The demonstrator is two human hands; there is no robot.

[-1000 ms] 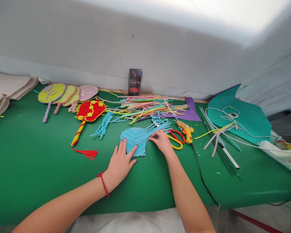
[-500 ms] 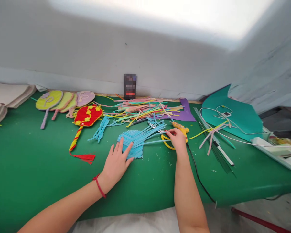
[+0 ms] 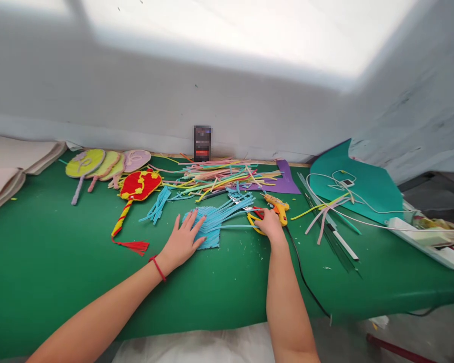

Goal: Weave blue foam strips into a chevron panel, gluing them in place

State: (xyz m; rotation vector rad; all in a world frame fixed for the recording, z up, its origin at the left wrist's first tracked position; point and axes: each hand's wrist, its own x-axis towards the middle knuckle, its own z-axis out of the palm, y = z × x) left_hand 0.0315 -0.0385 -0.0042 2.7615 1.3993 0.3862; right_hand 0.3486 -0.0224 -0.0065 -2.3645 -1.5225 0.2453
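Note:
A panel of light-blue pipe cleaners (image 3: 212, 237) lies on the green table, its stems laid side by side and their loose ends fanning out to the right. Spread flat across its left part, my left hand (image 3: 183, 242) presses it down. Scissors with yellow and red handles (image 3: 252, 222) lie at the right end of the loose stems. My right hand (image 3: 271, 226) has its fingers curled over those handles; the fingertips are partly hidden. Just beyond that hand is a yellow glue gun (image 3: 282, 214). A small bundle of blue stems (image 3: 159, 204) sits left of the panel.
A red-and-yellow fan (image 3: 140, 185) with a tassel lies left, near several pastel fans (image 3: 85, 164). Behind the panel is a heap of coloured pipe cleaners (image 3: 212, 176). A phone (image 3: 203, 143) leans on the wall. Teal sheet (image 3: 371, 194), white cable and power strip (image 3: 423, 242) are at right.
My right hand has shifted from the tips of the loose blue stems down onto the scissors' handles, whose red part now shows. My left hand has slid slightly on the panel. The view has tilted up.

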